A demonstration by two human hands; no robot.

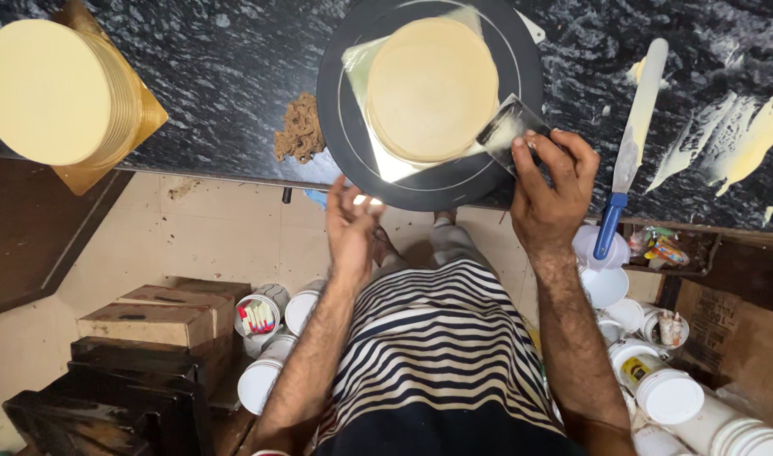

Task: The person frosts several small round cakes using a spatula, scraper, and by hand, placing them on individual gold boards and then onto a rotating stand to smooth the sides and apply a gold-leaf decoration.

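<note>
A round cream-coated cake (431, 89) sits on a square silver board on a black turntable (344, 127) at the counter's edge. My right hand (548, 190) grips a flat metal scraper (509, 131) whose blade rests against the cake's lower right side. My left hand (352, 228) is open, fingers apart, just below the turntable's front left rim, holding nothing.
A stack of round cake boards (53, 93) stands at the left of the dark marble counter. A heap of brown crumbs (299, 128) lies beside the turntable. A blue-handled palette knife (631, 143) and cream smears lie at the right. White tubs (669, 393) and cardboard boxes (158, 317) stand on the floor.
</note>
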